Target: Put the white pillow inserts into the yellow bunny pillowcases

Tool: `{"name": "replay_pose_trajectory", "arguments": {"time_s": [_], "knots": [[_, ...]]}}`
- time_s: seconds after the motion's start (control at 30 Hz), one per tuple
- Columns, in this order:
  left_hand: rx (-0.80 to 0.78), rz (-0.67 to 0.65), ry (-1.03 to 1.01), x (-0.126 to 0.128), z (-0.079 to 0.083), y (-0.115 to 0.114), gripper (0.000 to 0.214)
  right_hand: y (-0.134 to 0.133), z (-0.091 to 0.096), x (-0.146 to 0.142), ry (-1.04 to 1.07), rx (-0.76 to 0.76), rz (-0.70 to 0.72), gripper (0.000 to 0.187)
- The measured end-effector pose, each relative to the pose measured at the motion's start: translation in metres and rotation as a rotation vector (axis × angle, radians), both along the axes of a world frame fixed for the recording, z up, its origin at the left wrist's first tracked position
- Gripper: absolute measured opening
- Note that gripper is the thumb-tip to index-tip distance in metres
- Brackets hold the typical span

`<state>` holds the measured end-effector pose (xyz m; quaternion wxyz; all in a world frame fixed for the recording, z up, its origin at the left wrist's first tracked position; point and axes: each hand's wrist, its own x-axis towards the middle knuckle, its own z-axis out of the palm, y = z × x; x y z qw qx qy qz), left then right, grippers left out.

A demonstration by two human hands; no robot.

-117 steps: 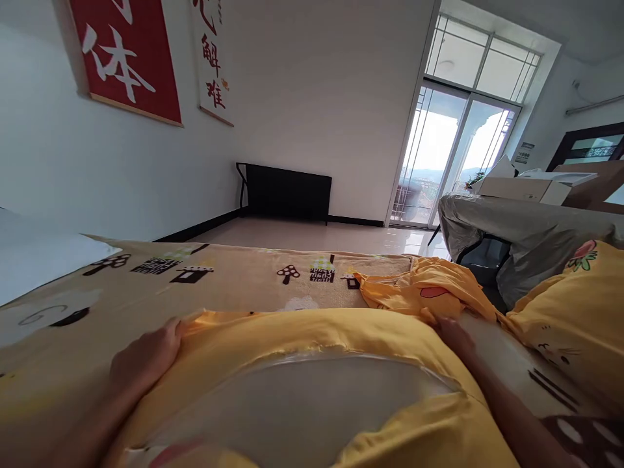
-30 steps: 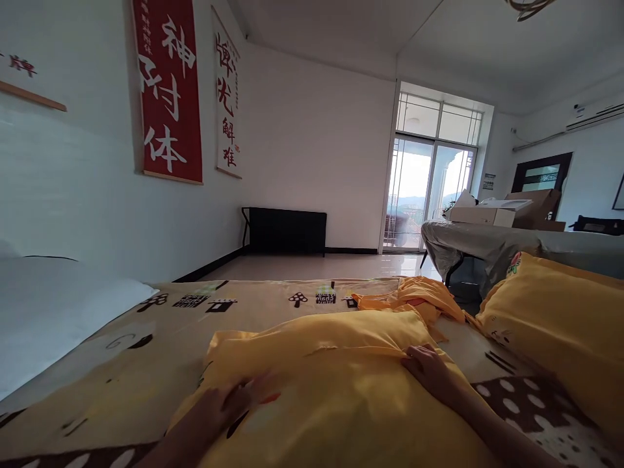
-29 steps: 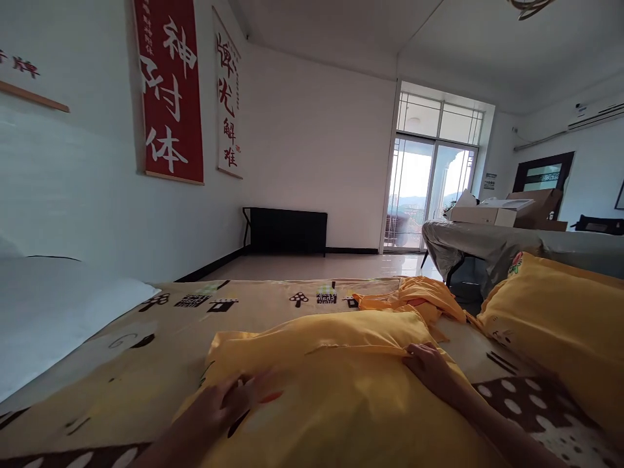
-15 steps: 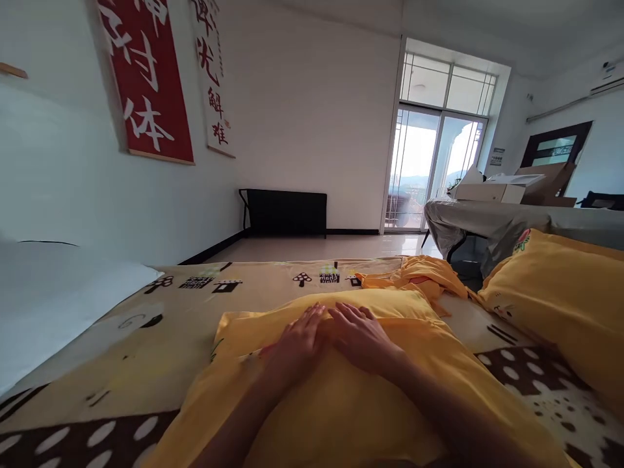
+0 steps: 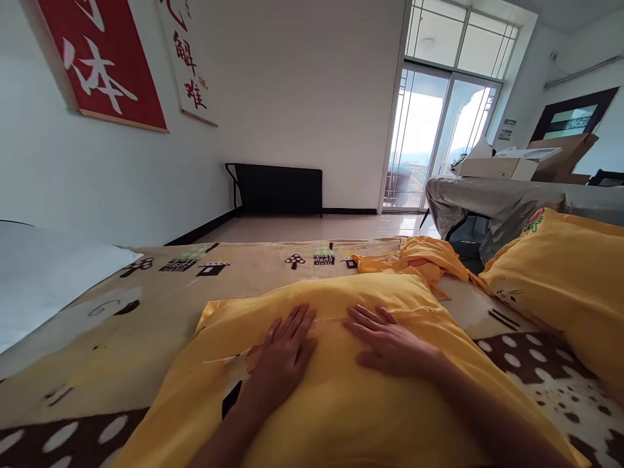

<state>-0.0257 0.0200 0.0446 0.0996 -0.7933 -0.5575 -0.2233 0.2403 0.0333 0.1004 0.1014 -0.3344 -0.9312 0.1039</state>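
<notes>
A yellow pillow (image 5: 336, 396) in its cartoon-print case lies in front of me on the patterned bedspread (image 5: 146, 305). My left hand (image 5: 283, 351) rests flat on its top, fingers stretched out and slightly spread. My right hand (image 5: 387, 341) lies flat beside it, a little to the right, fingers also extended. Neither hand holds anything; both press on the pillow's fabric.
A second yellow pillow (image 5: 560, 279) sits at the right. A crumpled yellow cloth (image 5: 414, 260) lies beyond the pillow's far edge. A white pillow (image 5: 43, 273) is at the left. A covered table with boxes (image 5: 502, 195) stands by the glass door.
My hands left the pillow's sides, met flat on its top, and have now drawn a little apart. The view has tilted downward.
</notes>
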Motion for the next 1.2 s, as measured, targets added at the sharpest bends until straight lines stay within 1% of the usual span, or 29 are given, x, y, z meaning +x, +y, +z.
{"name": "replay_pose_trajectory", "arguments": {"time_s": [0.07,0.13,0.23,0.33,0.37,0.43,0.47,0.5,0.57,0.6,0.63,0.67,0.73,0.77,0.83,0.87,0.9,0.97,1.0,1.03,1.1,1.2], "knots": [[0.011,-0.002,-0.005,0.0,0.0,0.001,0.05,0.006,0.003,0.031,0.0,-0.082,0.022,0.063],[0.013,-0.005,-0.005,0.0,0.0,0.002,0.05,0.012,0.0,0.055,0.05,-0.15,0.017,0.061],[0.018,0.001,-0.003,-0.001,0.0,0.004,0.049,0.021,-0.006,0.078,0.143,-0.222,0.057,0.061],[0.013,0.017,-0.006,-0.003,0.006,0.006,0.047,0.03,-0.004,0.096,0.262,-0.299,0.131,0.055],[-0.004,0.022,-0.006,-0.003,0.01,0.007,0.047,0.033,-0.003,0.102,0.327,-0.344,0.121,0.05],[-0.067,0.055,0.006,0.0,0.022,0.007,0.047,0.038,0.001,0.116,0.468,-0.419,0.023,0.041],[-0.113,0.086,0.025,0.003,0.031,0.006,0.046,0.04,0.002,0.123,0.53,-0.417,-0.05,0.037],[-0.163,0.129,0.06,0.009,0.041,0.004,0.046,0.043,0.004,0.129,0.577,-0.377,-0.128,0.033],[-0.256,0.227,0.181,0.028,0.065,-0.002,0.047,0.047,0.005,0.139,0.612,-0.221,-0.271,0.027],[-0.284,0.269,0.257,0.041,0.077,-0.005,0.05,0.049,0.005,0.143,0.604,-0.142,-0.326,0.024],[-0.287,0.289,0.329,0.058,0.089,-0.008,0.051,0.052,0.004,0.146,0.578,-0.085,-0.362,0.022],[-0.271,0.282,0.375,0.076,0.099,-0.01,0.05,0.053,0.004,0.148,0.541,-0.056,-0.378,0.021],[-0.213,0.171,0.384,0.117,0.117,-0.012,0.05,0.056,0.002,0.15,0.451,-0.06,-0.372,0.018],[-0.209,0.083,0.367,0.138,0.124,-0.011,0.048,0.057,0.001,0.15,0.415,-0.069,-0.366,0.017],[-0.251,-0.091,0.338,0.178,0.132,-0.005,0.035,0.057,-0.001,0.148,0.374,-0.066,-0.369,0.015],[-0.276,-0.165,0.33,0.196,0.133,0.001,0.028,0.056,-0.002,0.146,0.362,-0.054,-0.375,0.014],[-0.289,-0.204,0.317,0.212,0.133,0.008,0.023,0.055,-0.002,0.144,0.353,-0.043,-0.375,0.013],[-0.294,-0.231,0.267,0.234,0.126,0.025,0.017,0.054,-0.003,0.14,0.329,-0.026,-0.366,0.01],[-0.29,-0.226,0.237,0.241,0.12,0.034,0.016,0.053,-0.003,0.139,0.32,-0.022,-0.363,0.009],[-0.285,-0.222,0.206,0.244,0.113,0.042,0.015,0.052,-0.002,0.138,0.314,-0.023,-0.365,0.009],[-0.268,-0.226,0.159,0.243,0.095,0.055,0.015,0.052,-0.002,0.138,0.308,-0.031,-0.37,0.008],[-0.229,-0.293,0.088,0.231,0.067,0.063,0.018,0.052,-0.001,0.139,0.304,-0.056,-0.38,0.008]]}}
